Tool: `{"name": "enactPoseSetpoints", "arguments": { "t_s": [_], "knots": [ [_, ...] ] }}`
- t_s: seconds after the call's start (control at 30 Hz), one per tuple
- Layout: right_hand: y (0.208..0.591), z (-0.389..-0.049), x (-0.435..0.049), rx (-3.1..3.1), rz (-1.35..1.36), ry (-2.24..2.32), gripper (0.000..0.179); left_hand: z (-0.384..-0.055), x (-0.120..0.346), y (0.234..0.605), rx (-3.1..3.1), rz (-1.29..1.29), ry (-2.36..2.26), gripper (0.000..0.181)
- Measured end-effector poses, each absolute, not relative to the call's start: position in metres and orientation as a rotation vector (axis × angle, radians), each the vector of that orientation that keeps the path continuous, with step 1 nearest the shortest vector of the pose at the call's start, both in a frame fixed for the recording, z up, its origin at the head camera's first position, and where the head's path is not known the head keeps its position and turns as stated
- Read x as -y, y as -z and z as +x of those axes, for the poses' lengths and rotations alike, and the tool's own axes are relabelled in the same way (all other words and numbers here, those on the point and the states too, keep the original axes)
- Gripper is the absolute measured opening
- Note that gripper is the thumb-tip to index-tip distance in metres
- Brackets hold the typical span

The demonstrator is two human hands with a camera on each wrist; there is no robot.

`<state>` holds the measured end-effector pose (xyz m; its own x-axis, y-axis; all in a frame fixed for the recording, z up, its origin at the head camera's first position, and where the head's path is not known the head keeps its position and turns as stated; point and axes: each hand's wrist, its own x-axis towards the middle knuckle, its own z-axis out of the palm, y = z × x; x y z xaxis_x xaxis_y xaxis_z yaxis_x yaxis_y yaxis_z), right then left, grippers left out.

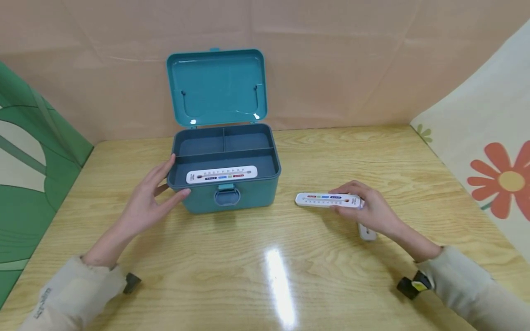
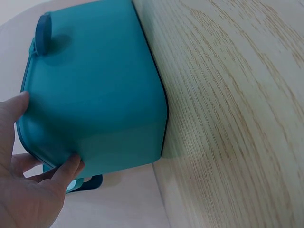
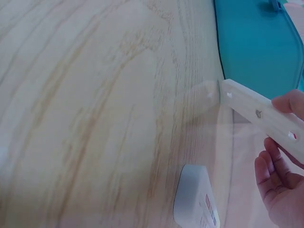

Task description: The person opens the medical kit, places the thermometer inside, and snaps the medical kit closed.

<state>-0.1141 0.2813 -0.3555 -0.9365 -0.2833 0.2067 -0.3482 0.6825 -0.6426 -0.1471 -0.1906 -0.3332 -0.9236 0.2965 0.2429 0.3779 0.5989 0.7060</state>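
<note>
A teal storage box (image 1: 256, 195) stands with its lid (image 1: 219, 87) raised. My left hand (image 1: 146, 197) spans its front left corner, the thumb at the front rim and the fingers along the left side; the left wrist view shows the fingertips on the teal wall (image 2: 104, 99). One white thermometer (image 1: 221, 174) lies in the front compartment. Right of the box, my right hand (image 1: 368, 207) pinches another white thermometer (image 1: 319, 199), scale side up. Its plain back (image 3: 256, 111) shows in the right wrist view. Partly hidden under that hand, a further thermometer (image 1: 367, 233) lies on the table.
Dividers (image 1: 224, 139) split the box's tray into a long front compartment and two rear ones. A latch (image 1: 227, 195) is on the front wall. The wooden table (image 1: 215, 276) meets a pinkish cloth backdrop (image 1: 331, 69), with patterned sheets at both sides.
</note>
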Motion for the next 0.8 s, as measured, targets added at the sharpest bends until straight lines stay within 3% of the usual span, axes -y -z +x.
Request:
{"name": "enactPoseSetpoints", "arguments": {
  "t_s": [0.8],
  "knots": [
    [0.3495,-0.1164,-0.2770,2.714,0.508,-1.307,0.036,-0.1475,0.1911,0.3338,2.723,-0.570,1.238,0.081]
  ]
}}
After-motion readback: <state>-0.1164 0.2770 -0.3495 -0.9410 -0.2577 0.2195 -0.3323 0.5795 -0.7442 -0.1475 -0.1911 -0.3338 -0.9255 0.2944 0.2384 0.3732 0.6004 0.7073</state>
